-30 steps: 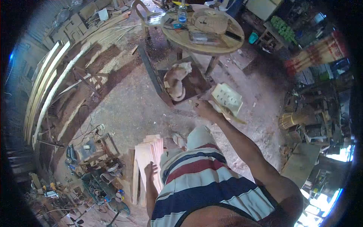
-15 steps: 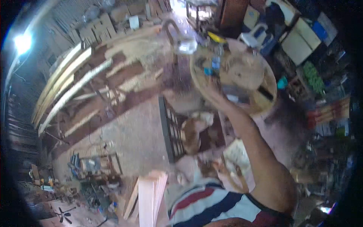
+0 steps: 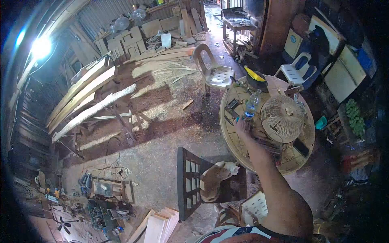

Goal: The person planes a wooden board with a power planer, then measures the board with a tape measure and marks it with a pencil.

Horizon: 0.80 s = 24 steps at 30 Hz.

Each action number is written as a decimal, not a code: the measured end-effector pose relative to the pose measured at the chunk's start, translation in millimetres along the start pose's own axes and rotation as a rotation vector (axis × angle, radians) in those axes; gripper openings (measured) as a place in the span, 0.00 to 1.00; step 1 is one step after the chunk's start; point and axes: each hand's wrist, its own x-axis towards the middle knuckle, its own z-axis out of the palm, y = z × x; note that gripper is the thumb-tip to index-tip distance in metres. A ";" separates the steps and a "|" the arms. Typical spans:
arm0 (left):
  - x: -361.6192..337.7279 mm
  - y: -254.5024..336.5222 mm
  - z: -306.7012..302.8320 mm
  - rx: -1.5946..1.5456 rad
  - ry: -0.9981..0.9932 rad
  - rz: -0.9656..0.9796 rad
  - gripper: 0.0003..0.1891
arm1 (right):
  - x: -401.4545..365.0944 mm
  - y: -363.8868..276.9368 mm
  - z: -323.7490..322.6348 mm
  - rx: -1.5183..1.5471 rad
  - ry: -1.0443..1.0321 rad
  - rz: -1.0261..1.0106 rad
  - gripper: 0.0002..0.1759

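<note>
My right hand [image 3: 241, 126] reaches to the near left part of a round table [image 3: 229, 142]. Its fingers look closed around or against a small teal object [image 3: 238, 120], too small to name. Just beyond the fingers stands a clear plastic bottle [image 3: 252, 106] with a blue label. To the hand's right, a woven dome-shaped food cover [image 3: 282, 118] sits on the tabletop. Small dark items [image 3: 232, 104] lie beyond the hand, and a flat black object [image 3: 300, 148] rests at the right. My left hand is out of view.
A cat [image 3: 216, 180] lies on a dark wooden chair [image 3: 187, 182] near me. Plastic chairs [image 3: 214, 75] stand around the table. Long planks [image 3: 87, 97] rest on supports at left; cut boards [image 3: 162, 224] stand at the bottom. Cords [image 3: 111, 168] cross the floor.
The view has shifted and sharpened, so the table now appears lower and further right. My right hand has drawn closer to the small teal object beside the bottle.
</note>
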 end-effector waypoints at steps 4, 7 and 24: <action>-47.1 -78.3 -26.3 0.000 0.053 -0.059 0.18 | -62.0 6.7 -56.7 0.006 0.238 -0.249 0.39; -101.5 -214.9 -41.8 0.100 0.075 -0.043 0.18 | -54.7 39.7 -49.0 0.847 -0.204 -0.124 0.31; -259.6 -16.8 1.0 -0.034 0.252 1.003 0.22 | -571.2 -0.9 6.3 0.647 -1.468 -0.405 0.18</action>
